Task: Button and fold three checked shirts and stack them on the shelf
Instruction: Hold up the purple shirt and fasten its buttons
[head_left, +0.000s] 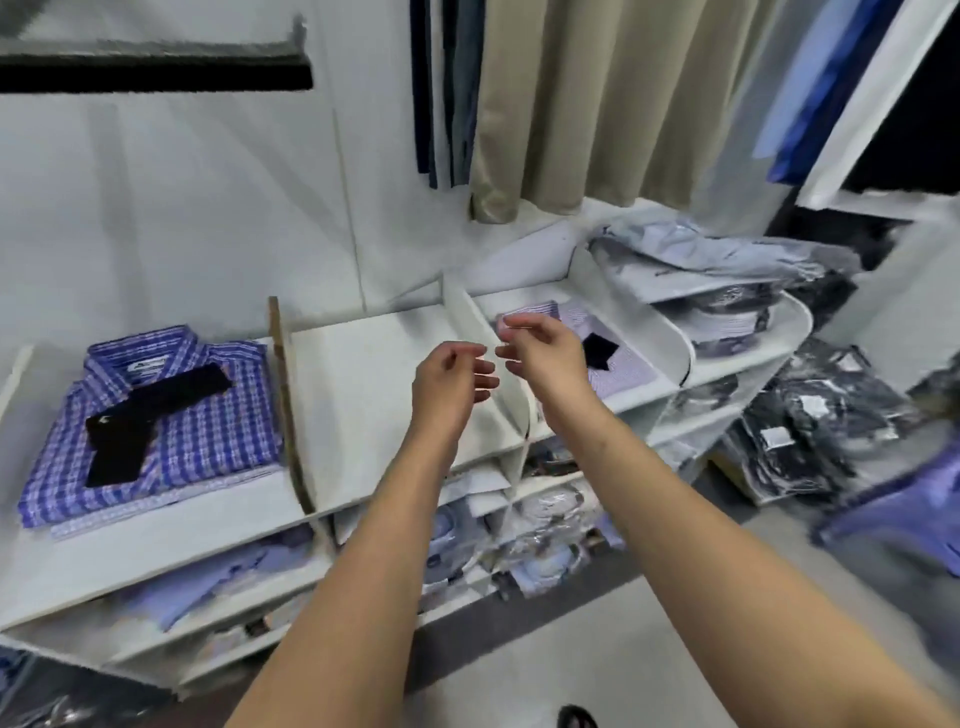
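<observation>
A stack of folded blue-and-white checked shirts lies in the left compartment of the white shelf, with a black band across the top shirt. Both arms reach out over the shelf's middle compartment. My left hand hovers with loosely curled fingers and holds nothing. Close to its right, my right hand is also loosely curled and holds nothing. The hands are over a white divider. A folded pale lilac shirt with a black tag lies in the right compartment, partly hidden by my right hand.
A brown-edged divider separates left and middle compartments. Crumpled pale blue shirts lie at the back right. Packaged shirts fill the lower shelves. Dark bagged garments sit on the floor at right. A beige curtain hangs behind.
</observation>
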